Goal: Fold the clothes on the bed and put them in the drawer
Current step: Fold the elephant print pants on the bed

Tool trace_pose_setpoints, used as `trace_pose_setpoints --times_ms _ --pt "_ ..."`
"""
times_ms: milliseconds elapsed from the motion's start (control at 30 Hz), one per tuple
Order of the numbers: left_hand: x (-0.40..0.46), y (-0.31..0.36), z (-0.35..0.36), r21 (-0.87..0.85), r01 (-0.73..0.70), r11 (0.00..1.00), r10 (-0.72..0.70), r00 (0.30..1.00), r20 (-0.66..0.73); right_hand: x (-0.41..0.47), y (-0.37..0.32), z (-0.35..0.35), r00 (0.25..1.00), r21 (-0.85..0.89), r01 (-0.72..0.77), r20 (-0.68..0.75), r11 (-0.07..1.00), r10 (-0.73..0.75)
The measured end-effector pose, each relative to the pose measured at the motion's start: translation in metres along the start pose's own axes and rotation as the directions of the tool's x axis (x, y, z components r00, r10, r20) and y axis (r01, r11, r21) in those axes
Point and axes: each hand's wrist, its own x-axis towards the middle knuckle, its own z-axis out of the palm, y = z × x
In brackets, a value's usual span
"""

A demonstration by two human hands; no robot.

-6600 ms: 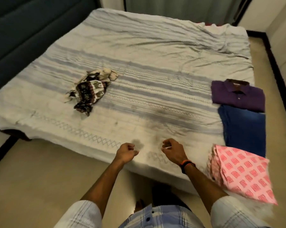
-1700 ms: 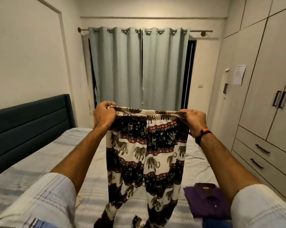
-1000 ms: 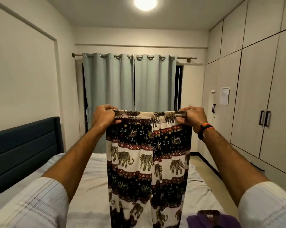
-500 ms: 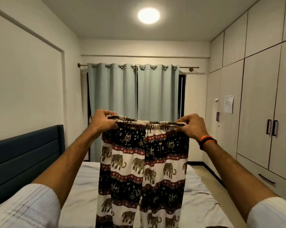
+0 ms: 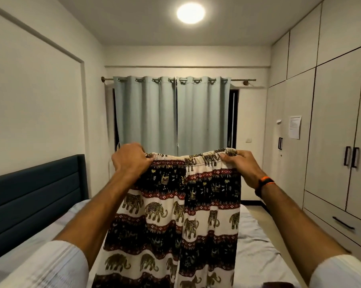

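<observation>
Gripping trousers (image 5: 175, 221) waistband, left hand (image 5: 130, 161), right hand (image 5: 241, 166)

The trousers (image 5: 175, 215) hang in front of the person, above the bed (image 5: 256, 246), the left hand (image 5: 132, 161) holding the waistband's left end and the right hand (image 5: 241, 165) its right end. The headboard (image 5: 34, 200) stands to the left. Behind the trousers, curtains (image 5: 173, 113) cover the far wall. The wardrobe (image 5: 331, 132) lines the right side, with a drawer (image 5: 341, 223) at its foot.
</observation>
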Motion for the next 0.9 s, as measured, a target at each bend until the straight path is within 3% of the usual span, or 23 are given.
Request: trace_pose_setpoints --times_ms 200,233,300,367,433,567,700,833,900 --pt "0.007 -0.002 0.013 0.128 0.012 0.992 -0.035 0.983 0.178 0.004 0.018 0.001 0.997 -0.259 0.020 -0.070 0.966 -0.039" --pt "0.007 -0.004 0.015 0.065 0.013 0.998 -0.028 0.974 0.227 0.004 0.020 0.000 0.997 -0.269 0.020 -0.068 0.963 -0.039" --pt "0.008 -0.012 0.021 -0.260 0.091 0.961 0.004 0.938 0.345 0.001 0.021 -0.004 0.997 -0.271 0.035 -0.063 0.962 -0.054" --pt "0.003 -0.019 0.027 -0.570 0.211 0.794 0.046 0.914 0.402 -0.002 0.023 -0.009 0.996 -0.247 0.065 -0.040 0.967 -0.077" --pt "-0.006 -0.022 0.032 -0.700 0.244 0.671 0.063 0.922 0.382 -0.003 0.025 -0.013 0.996 -0.211 0.084 0.027 0.974 -0.080" --pt "-0.015 -0.028 0.045 -0.751 0.187 0.633 0.090 0.946 0.311 -0.008 0.023 -0.014 0.988 -0.187 0.071 0.151 0.980 -0.042" --pt "-0.022 -0.028 0.046 -0.796 0.163 0.583 0.134 0.947 0.291 -0.016 0.021 -0.012 0.984 -0.001 0.040 0.176 0.999 -0.039" --pt "-0.026 -0.029 0.043 -0.836 0.250 0.488 0.178 0.910 0.375 -0.021 0.028 -0.008 0.990 0.120 -0.022 0.140 0.993 0.005" --pt "-0.030 -0.031 0.044 -0.826 0.279 0.489 0.190 0.890 0.414 -0.024 0.035 -0.003 0.993 0.130 -0.068 0.103 0.989 0.054"
